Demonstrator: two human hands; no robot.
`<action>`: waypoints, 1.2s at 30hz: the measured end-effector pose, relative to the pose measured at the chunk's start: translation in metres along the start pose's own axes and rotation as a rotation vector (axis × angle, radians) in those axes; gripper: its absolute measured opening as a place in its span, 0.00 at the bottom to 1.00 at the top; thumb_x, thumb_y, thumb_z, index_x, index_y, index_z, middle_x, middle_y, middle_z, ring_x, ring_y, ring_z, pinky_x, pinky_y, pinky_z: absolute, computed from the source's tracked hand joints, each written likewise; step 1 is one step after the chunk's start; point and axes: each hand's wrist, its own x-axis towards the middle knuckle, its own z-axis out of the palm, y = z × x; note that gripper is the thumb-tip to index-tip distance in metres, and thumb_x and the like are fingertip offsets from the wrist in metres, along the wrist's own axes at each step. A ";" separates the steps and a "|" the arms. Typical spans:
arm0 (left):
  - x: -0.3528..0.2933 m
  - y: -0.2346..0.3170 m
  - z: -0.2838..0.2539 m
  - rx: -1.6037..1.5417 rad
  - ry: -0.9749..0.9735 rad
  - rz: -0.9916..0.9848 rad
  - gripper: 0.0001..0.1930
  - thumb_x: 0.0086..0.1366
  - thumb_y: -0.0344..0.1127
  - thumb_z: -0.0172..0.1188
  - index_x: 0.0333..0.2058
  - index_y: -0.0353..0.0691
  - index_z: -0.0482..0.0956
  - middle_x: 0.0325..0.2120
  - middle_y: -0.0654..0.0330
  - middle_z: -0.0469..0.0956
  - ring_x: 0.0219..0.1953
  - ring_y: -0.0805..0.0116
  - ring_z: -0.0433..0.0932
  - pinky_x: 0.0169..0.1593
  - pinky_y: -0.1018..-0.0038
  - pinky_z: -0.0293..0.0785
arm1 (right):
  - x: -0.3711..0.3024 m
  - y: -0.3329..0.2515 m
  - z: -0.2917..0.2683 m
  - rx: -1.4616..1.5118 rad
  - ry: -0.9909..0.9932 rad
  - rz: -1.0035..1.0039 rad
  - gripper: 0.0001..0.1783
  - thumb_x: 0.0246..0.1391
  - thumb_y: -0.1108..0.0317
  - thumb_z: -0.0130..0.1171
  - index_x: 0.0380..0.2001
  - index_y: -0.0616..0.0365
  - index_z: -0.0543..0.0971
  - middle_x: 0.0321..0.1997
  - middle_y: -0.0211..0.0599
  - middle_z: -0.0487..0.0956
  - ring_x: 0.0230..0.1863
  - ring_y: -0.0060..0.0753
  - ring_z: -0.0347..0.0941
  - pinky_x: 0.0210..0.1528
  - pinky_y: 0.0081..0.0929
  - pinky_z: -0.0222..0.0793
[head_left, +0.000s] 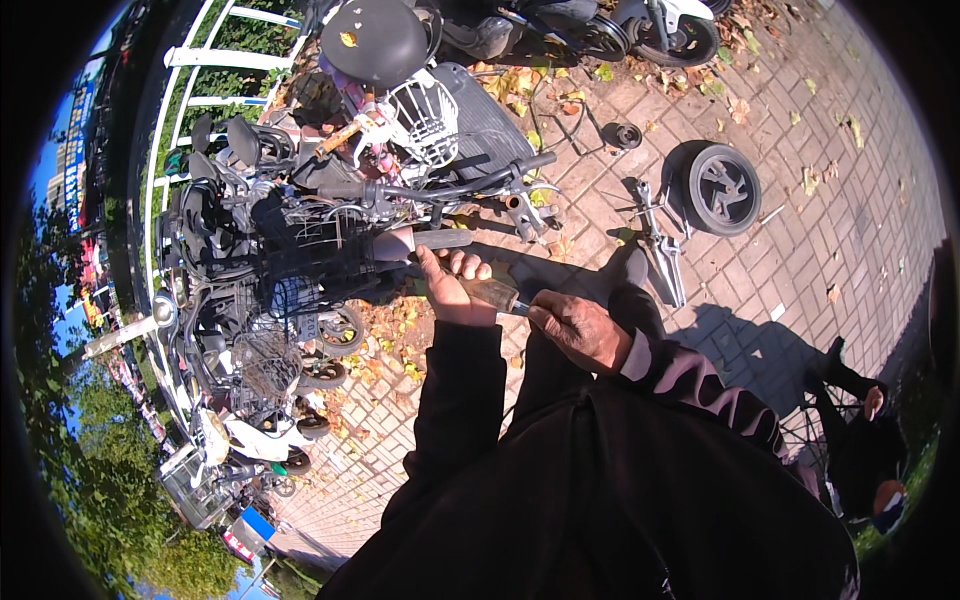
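My left hand (462,290) is closed around a tan, tapered, handle-shaped piece (493,293) with a greyish end. From that end a thin bluish-silver part (520,308) runs into my right hand (580,330), whose fingers are pinched round it. Much of the held piece is hidden by my fingers, so its exact kind does not show. Just beyond my left fingertips is a dark grip (443,239) beside a pale greyish cylinder (394,244). Past them lie black handlebars (430,190) with cables.
Paving at the right holds a small black wheel (723,190), a silver metal fork-like part (662,245) and a round dark part (622,136). Scooters and bicycles crowd the left along a white fence (225,60). A white basket (425,120) and black seat (373,42) stand at the far side.
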 end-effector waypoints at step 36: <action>-0.099 -0.074 0.062 0.974 -0.862 0.740 0.16 0.58 0.23 0.66 0.42 0.39 0.69 0.33 0.56 0.72 0.35 0.61 0.73 0.44 0.64 0.71 | -0.004 0.074 0.001 0.881 -0.157 -0.227 0.28 0.65 0.47 0.58 0.52 0.61 0.71 0.50 0.34 0.76 0.52 0.28 0.73 0.56 0.28 0.68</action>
